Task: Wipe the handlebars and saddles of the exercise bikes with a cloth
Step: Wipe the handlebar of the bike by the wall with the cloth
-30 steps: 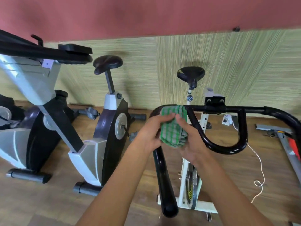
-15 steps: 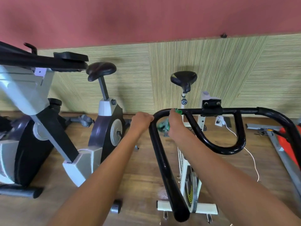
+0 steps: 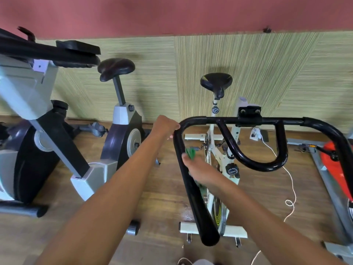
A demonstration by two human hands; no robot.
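The green checked cloth (image 3: 190, 153) has slid from the far bend down the left prong of the glossy black tubular handlebar (image 3: 193, 188), wrapped there in the right hand (image 3: 200, 169); the left hand (image 3: 165, 126) grips the bend, steadying. That prong's wipe is underway; the black saddle (image 3: 216, 82) waits.

floor (image 3: 156, 192): wood | exercise bikes (image 3: 122, 138) | white cord (image 3: 290, 188)

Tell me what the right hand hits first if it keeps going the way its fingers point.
The right hand, holding the green cloth, points up-left at the handlebar it already touches. It would likely just slide up toward the bend by the left hand; depth unclear.
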